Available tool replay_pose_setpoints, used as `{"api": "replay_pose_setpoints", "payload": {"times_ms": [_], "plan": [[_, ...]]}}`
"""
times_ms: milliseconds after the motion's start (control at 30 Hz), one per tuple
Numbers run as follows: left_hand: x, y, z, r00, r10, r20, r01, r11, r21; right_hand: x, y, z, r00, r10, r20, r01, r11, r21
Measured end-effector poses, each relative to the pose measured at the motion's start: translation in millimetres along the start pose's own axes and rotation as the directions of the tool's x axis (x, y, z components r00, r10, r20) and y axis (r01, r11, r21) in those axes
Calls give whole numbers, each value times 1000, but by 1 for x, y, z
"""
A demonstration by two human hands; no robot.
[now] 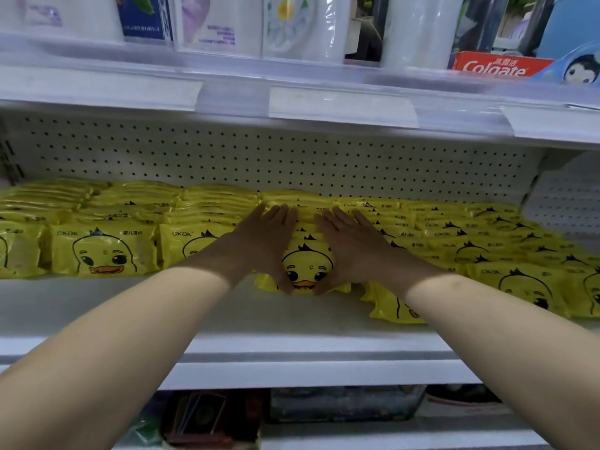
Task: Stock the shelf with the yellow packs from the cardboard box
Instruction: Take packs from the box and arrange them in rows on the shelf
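Yellow packs with a cartoon duck face fill the white shelf (pixel 227 316) in several rows. A middle row of packs (pixel 306 264) stands between my two hands. My left hand (pixel 266 241) presses flat against the row's left side, fingers straight and pointing toward the back. On the row's right side my right hand (pixel 350 245) lies the same way, fingers straight. Rows on the left (pixel 104 251) stand upright and even; rows on the right (pixel 487 241) lean back and reach further forward. The cardboard box is not in view.
A perforated white back panel (pixel 259 157) closes the shelf. The shelf above (pixel 324 102) carries white tissue packs, a red Colgate box (pixel 496 66) and a blue penguin pack (pixel 581 69). Bare shelf lies in front of the packs. Dark items sit on the shelf below (pixel 292 414).
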State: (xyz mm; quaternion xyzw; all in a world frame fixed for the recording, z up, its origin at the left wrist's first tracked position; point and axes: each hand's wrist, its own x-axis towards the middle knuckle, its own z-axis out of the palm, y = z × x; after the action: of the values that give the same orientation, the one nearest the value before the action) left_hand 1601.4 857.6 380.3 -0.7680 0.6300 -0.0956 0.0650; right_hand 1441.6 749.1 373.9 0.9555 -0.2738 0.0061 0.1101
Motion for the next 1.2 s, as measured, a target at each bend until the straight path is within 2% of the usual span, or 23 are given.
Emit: {"api": "replay_pose_setpoints", "payload": {"times_ms": [100,300,800,967,1200], "plan": [[5,-3,-1,1000,-29,-4,30,998,54,9,-1,2,999,25,-23,-26,1000,-11],[11,-10,2,999,-44,18,43,998,55,21,3,2,1000,22,14,-22,1000,20],[32,-18,1,997,-69,47,69,998,-5,45,6,1,998,48,35,-48,999,21],[21,-15,3,997,-70,31,68,997,44,31,16,-11,992,10,123,-22,995,96],[11,-26,4,996,-53,75,56,998,-38,18,23,-9,989,8,149,-23,995,98]]}}
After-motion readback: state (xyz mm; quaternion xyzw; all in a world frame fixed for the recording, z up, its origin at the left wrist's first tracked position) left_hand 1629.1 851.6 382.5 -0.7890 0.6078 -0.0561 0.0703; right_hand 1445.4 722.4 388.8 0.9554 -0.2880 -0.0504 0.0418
